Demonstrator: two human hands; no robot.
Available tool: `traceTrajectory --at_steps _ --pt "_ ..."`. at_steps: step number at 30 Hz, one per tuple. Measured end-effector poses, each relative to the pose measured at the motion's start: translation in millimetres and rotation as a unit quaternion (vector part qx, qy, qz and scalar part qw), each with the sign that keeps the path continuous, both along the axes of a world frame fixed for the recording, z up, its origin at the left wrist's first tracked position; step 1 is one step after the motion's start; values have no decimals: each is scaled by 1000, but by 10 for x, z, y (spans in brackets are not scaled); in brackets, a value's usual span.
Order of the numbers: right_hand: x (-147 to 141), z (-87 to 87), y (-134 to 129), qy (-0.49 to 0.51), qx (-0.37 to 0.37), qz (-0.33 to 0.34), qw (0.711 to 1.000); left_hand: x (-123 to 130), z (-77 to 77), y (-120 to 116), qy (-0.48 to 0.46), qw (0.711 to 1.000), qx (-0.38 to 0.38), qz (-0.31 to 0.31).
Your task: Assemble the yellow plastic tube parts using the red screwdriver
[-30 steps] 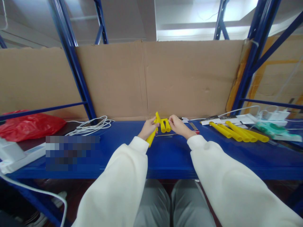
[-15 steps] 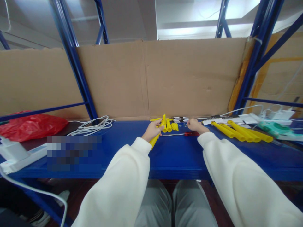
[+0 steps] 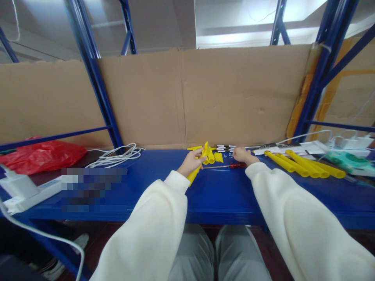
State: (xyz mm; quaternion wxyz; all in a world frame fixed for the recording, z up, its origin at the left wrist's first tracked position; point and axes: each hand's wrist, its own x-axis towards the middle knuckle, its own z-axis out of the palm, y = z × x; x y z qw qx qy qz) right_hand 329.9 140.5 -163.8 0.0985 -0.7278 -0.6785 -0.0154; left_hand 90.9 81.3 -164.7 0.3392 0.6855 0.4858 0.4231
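Left grip: While the right side busies itself nearby, the left grip (image 3: 191, 162) is clamped around a yellow tube (image 3: 193, 176), slanting, one end poking out beyond the fingers, the other below them.
Right grip: Over to the right grip (image 3: 240, 155), fingers bunched together low over the desk (image 3: 216, 195); whether they pinch anything, I cannot tell!
Between the grips: Short yellow tubes (image 3: 211, 157) just beside the left, then yellow pieces (image 3: 218, 157), then tiny metal bits (image 3: 225, 156) near the right fingers.
Red screwdriver: The red-handled screwdriver (image 3: 234, 166) lies just nearer the body than the right grip, shaft pointing left.
Long yellow tubes: Out to the right of the right grip rests a group of long yellow tubes (image 3: 304, 166).
Progress: Midway, I'd judge: one tube is in hand, loose parts remain unused; whether that far group is finished or waiting, no telling.
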Motion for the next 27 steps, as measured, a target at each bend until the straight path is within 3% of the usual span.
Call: traceTrajectory --at_steps 9,16,20,23,27 --pt "0 -1 -24 -10 13 7 1000 0 10 0 -3 1000 -4 -2" --pt "129 11 -24 75 78 -45 993 31 -7 -8 -69 996 -31 -48" --pt "181 -19 0 110 100 -62 987 158 24 11 -141 982 -99 -81" --pt "181 -55 44 146 122 -43 981 346 84 67 -208 958 -176 -90" --pt "145 -83 90 195 155 -4 968 650 104 188 -226 936 -243 -118"
